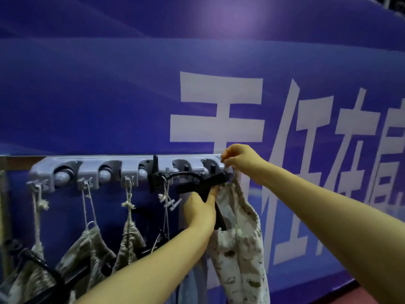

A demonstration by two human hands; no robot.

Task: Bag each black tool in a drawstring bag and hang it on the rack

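A grey wall rack (129, 170) with hooks runs along a blue banner. My left hand (200, 209) grips a black tool (208, 183) that sticks out of the mouth of a cream patterned drawstring bag (238, 249). My right hand (238, 159) pinches the bag's drawstring (234, 172) at the rack's right end. Three bagged tools hang from hooks to the left: one bag (32, 268), a second bag (89, 244), and a third bag (130, 238). Black tool handles poke out of them.
A black clip (155, 174) and a curved black cable sit on the rack's middle slot, with a string and tag (169, 202) hanging below. The blue banner with large white characters (219, 119) fills the background. A pale post stands at the far left edge.
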